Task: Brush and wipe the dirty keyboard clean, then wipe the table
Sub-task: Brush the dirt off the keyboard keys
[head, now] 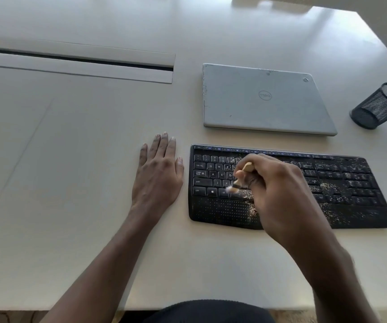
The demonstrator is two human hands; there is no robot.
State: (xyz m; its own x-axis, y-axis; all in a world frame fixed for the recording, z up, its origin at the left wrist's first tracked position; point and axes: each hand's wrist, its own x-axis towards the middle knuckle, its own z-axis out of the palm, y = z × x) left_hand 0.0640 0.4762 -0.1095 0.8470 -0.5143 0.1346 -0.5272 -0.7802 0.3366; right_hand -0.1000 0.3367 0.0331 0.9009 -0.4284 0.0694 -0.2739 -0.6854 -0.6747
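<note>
1. The brushing step is in hand: the right hand (278, 194) grasps a small brush (239, 180) by its light wooden handle, bristles down on the bottom key row at the left half of the keyboard (341, 197).
2. The left hand (157, 173) lies flat and released on the worktop (71, 159), just left of the keyboard and apart from it.
3. The keyboard sits at the near right of the worktop, with a closed laptop (264, 99) beyond it and a mesh pen cup (379, 106) at the far right.
4. Pale crumbs (327, 186) cover the right half and the palm rest; the left keys look cleaner.
5. Next, I judge, the strokes should work rightward, sweeping the debris off the keys. No cloth for wiping is in view.
</note>
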